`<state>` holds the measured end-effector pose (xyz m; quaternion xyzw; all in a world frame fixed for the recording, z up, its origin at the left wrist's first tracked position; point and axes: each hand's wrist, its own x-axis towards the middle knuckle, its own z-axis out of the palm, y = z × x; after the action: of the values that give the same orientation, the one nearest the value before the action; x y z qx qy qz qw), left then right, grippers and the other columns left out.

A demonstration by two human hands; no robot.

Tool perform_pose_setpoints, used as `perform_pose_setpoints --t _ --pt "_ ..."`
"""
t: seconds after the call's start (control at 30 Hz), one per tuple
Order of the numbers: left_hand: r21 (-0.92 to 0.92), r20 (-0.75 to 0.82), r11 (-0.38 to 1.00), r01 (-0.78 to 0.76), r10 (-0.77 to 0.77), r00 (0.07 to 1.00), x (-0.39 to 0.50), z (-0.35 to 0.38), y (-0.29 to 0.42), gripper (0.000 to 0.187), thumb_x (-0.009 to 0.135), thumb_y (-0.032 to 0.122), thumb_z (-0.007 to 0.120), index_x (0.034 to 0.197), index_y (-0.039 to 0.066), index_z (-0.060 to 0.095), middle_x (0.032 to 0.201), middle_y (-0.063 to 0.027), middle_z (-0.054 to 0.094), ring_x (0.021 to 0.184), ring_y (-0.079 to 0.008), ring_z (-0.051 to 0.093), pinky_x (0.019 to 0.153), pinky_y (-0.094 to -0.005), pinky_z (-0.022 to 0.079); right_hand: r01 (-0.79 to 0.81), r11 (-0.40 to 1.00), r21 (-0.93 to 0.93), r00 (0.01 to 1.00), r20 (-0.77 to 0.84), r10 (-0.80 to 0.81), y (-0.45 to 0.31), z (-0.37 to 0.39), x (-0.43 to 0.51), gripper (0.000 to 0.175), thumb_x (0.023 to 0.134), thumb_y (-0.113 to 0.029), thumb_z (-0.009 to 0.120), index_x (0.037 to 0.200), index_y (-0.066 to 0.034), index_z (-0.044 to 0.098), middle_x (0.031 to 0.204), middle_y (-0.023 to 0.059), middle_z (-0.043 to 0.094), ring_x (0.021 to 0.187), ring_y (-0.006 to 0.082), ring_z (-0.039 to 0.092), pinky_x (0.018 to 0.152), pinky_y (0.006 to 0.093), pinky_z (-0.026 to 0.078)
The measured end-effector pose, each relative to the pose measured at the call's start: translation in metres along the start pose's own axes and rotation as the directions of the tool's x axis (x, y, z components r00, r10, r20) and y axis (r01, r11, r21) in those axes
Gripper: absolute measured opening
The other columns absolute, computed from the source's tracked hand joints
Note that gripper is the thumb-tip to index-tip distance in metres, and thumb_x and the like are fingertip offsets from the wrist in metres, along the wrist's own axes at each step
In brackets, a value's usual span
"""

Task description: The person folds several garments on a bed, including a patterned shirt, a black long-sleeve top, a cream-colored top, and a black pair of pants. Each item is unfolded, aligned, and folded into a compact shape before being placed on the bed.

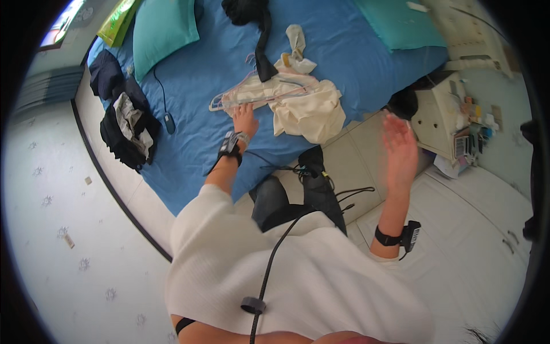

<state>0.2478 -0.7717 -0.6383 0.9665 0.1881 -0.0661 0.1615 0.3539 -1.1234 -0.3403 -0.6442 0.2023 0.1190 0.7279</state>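
My left hand (245, 120) rests at the lower edge of several stacked clothes hangers (217, 101) on the blue bed; whether its fingers grip them is not plain. Beneath and beside the hangers lies a crumpled cream garment (307, 118). One end of a black cloth piece (265, 51) lies over the hangers. A whitish, knotted-looking cloth (295, 41) is just beyond them. My right hand (399, 137) is raised in the air to the right of the bed, slightly blurred, fingers extended and holding nothing.
Dark and grey clothes (129, 124) are heaped on the bed's left edge, near a black corded device (169, 123). Teal pillows (165, 34) lie at the far side. A cream bedside cabinet (434, 120) stands at right. Black cables (275, 167) run by my legs.
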Motion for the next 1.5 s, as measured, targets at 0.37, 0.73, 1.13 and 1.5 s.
perform_pose_setpoints --t 0.37,0.73,1.13,1.5 --pt "0.199 0.116 0.968 0.154 -0.18 0.977 0.061 0.075 0.004 0.051 0.081 0.01 0.058 0.131 0.012 0.049 0.138 -0.0065 0.048 0.133 -0.0279 0.04 0.114 -0.0557 0.022 -0.209 0.959 -0.19 0.95 0.195 0.246 0.111 -0.012 0.184 0.033 0.099 -0.027 0.054 0.121 -0.0035 0.056 0.118 0.0119 0.065 0.11 0.0209 0.062 0.094 0.0335 0.047" --pt "-0.06 0.279 0.995 0.083 -0.063 0.958 0.026 -0.016 -0.009 0.031 0.083 0.038 0.071 0.087 0.008 0.074 0.078 -0.0137 0.068 0.08 -0.0345 0.063 0.071 -0.0423 0.048 -0.027 0.367 -0.93 0.974 0.059 0.22 0.326 0.012 0.297 0.091 0.067 -0.058 0.082 0.128 0.0031 0.051 0.123 0.0178 0.06 0.116 0.0317 0.057 0.098 0.042 0.043" --pt "-0.664 -0.199 0.684 0.303 -0.552 0.81 0.029 -0.177 -0.099 0.044 0.097 0.039 0.062 0.075 0.001 0.065 0.059 0.0006 0.054 0.049 -0.0041 0.049 0.046 -0.0237 0.042 0.455 0.526 -0.718 0.672 0.665 0.327 0.215 0.053 0.23 0.048 0.091 -0.046 0.063 0.107 -0.0013 0.066 0.091 0.0157 0.07 0.086 0.0363 0.067 0.073 0.041 0.051" --pt "-0.484 -0.328 0.7 -0.525 0.41 0.851 0.047 -0.217 0.088 0.08 0.075 0.016 0.078 0.146 0.009 0.041 0.142 -0.0194 0.046 0.138 -0.0395 0.035 0.116 -0.0491 0.025 0.979 0.197 -0.049 0.115 0.935 -0.336 -0.003 0.106 0.062 0.039 0.067 -0.007 0.071 0.106 -0.0071 0.066 0.094 0.0072 0.065 0.08 0.0288 0.064 0.067 0.0389 0.052"
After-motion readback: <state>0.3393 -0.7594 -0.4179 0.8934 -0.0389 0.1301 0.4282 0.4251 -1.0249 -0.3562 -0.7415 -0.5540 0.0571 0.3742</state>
